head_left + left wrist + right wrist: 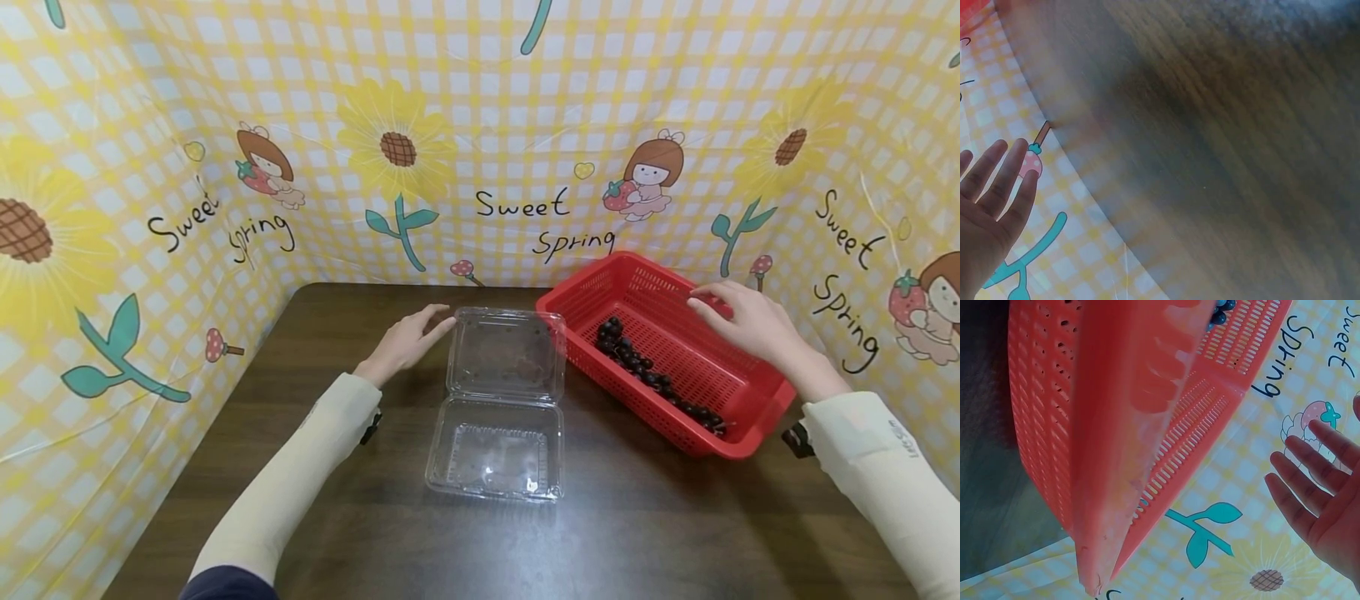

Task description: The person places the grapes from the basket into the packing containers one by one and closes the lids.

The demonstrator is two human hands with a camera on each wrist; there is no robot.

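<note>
A bunch of dark grapes [637, 364] lies along the near left side of a red perforated plastic basket [630, 398]. Left of the basket, a clear plastic clamshell box [555, 450] stands with its lid [504, 354] folded back. My left hand [405, 342] hovers by the lid's left edge, fingers loosely extended and holding nothing. Over the right side of the basket is my right hand [753, 325], also holding nothing. Both wrist views show relaxed, spread fingers, on the left hand [991, 215] and the right hand [1329, 506]. The grapes only peek out at the top of the right wrist view.
The brown wooden table [360, 517] carries the box and basket. A yellow checked cloth [322, 208] with sunflowers and cartoon figures walls the table at the back and both sides. The basket's far end stands close to the back cloth.
</note>
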